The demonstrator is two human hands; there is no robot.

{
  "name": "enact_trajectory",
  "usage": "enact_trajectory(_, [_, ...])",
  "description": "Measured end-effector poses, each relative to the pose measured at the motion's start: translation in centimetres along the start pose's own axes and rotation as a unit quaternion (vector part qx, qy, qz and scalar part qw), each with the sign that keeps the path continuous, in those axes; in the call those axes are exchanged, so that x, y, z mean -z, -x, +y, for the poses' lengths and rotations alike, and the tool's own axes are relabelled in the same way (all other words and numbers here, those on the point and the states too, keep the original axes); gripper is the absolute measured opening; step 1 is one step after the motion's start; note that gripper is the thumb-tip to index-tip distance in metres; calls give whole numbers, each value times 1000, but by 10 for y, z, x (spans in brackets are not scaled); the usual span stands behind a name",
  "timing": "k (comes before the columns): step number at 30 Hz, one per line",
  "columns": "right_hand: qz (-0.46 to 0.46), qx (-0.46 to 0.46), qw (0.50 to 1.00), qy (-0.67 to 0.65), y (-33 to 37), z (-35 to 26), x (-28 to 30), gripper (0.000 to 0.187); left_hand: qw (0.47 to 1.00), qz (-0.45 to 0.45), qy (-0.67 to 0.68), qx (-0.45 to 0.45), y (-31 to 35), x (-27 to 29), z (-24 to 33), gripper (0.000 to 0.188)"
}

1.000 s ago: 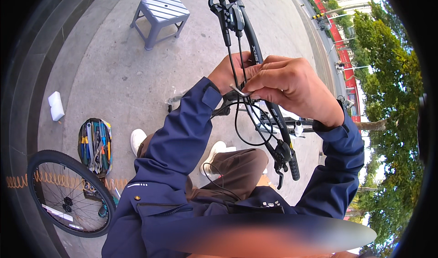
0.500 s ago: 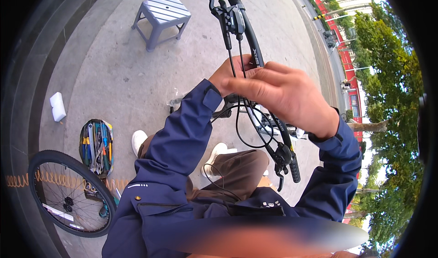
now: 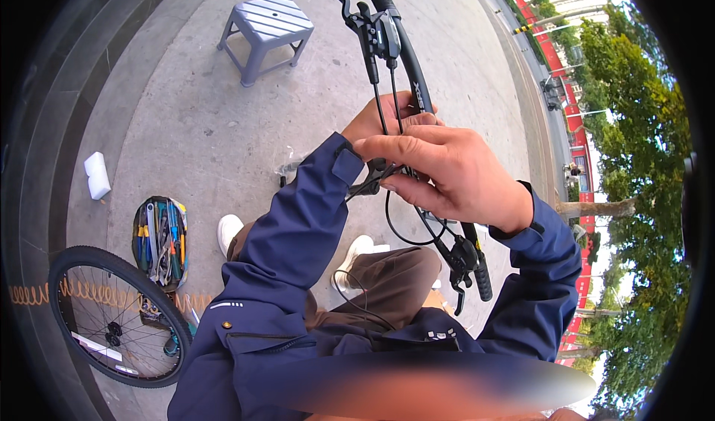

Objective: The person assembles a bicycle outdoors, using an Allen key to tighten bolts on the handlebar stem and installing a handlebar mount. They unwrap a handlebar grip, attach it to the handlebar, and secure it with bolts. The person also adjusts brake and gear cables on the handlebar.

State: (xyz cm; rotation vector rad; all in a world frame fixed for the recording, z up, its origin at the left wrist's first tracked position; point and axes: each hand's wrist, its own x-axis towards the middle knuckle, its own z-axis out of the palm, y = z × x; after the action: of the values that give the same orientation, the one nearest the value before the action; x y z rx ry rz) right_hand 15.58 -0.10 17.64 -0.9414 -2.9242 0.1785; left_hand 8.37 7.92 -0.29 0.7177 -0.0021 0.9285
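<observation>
A black bicycle handlebar (image 3: 418, 86) runs down through the middle of the view, with a brake lever and shifter (image 3: 383, 33) at its far end and another brake lever (image 3: 463, 257) at its near end. My left hand (image 3: 378, 117) is closed around the handlebar and the cables beside it; its fingertips show past the bar. Just nearer, my right hand (image 3: 465, 171) has thumb and fingers curled about the black cables (image 3: 391, 173), partly covering the stem area. Below it a loop of black cable (image 3: 398, 235) hangs down.
A grey plastic stool (image 3: 272, 30) stands on the pavement ahead. To the left lie a white foam block (image 3: 97, 175), an open tool bag (image 3: 160, 235) with several tools, and a loose bicycle wheel (image 3: 63, 324) near a coiled orange hose (image 3: 30, 294). Trees and a road are at the right.
My right hand has moved slightly down and left, and its thumb has come to the cables below the fingers. My left hand stays at the handlebar.
</observation>
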Motion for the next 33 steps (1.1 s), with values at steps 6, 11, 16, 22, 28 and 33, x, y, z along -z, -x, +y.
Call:
enact_trajectory(6, [50, 128, 959, 247, 3, -10, -25, 61, 1000, -3, -17, 10, 0, 2, -1, 28])
enact_trajectory(11, [-23, 45, 985, 166, 7, -27, -25, 55, 1000, -18, -12, 17, 0, 4, -1, 46])
enact_trajectory(16, [-95, -48, 992, -66, 5, -24, -4, 40, 1000, 13, -13, 6, -2, 2, -4, 29])
enact_trajectory(22, [60, 33, 975, 213, 5, -32, -17, 36, 1000, 7, -2, 17, -2, 1, -1, 33])
enact_trajectory(28, [-7, -92, 995, -47, -5, -31, -11, 26, 1000, 13, -5, 25, 2, -1, 0, 32])
enact_trajectory(33, [9, 16, 991, 132, 1, -29, -16, 27, 1000, 6, 1, 14, -1, 1, -2, 34])
